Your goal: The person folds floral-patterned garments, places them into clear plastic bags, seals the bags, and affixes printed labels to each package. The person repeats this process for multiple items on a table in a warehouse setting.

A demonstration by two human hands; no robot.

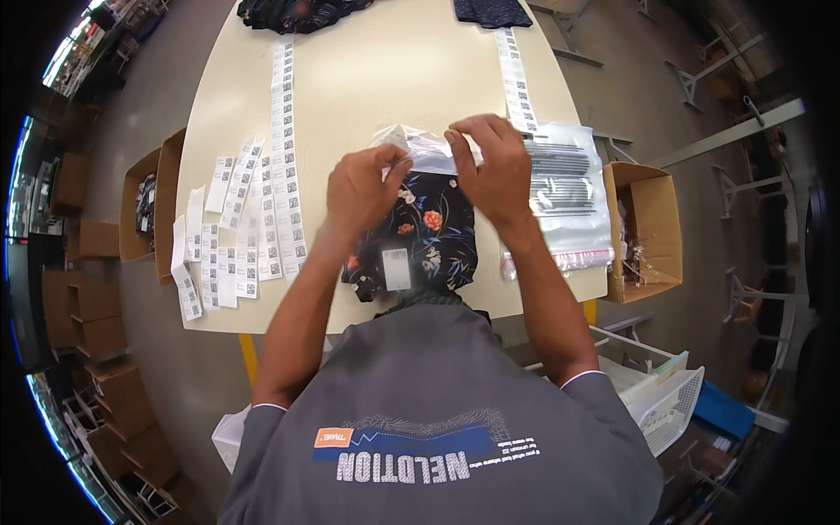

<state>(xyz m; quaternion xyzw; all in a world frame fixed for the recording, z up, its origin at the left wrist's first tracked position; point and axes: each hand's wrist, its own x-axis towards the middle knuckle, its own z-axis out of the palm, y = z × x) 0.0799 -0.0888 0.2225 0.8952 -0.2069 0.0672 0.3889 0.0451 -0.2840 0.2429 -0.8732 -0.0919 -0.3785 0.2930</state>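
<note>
A folded dark garment with a floral print (pixel 438 226) lies at the near edge of the table, with a white tag (pixel 396 269) on it. Just beyond the garment is a clear plastic bag (pixel 426 146). My left hand (pixel 367 187) pinches the bag's left side between thumb and fingers. At the bag's right side, my right hand (pixel 493 172) has its thumb and fingers bent close to the plastic; whether they grip it is not plain. A stack of clear plastic bags (pixel 564 184) lies to the right of my right hand.
Strips of printed labels (pixel 283 131) lie on the left of the table (pixel 380 72), another strip (pixel 515 85) at the far right. Dark garments (pixel 302 14) sit at the far edge. Open cardboard boxes stand left (pixel 141 246) and right (pixel 659 230). A white basket (pixel 666 407) is at lower right.
</note>
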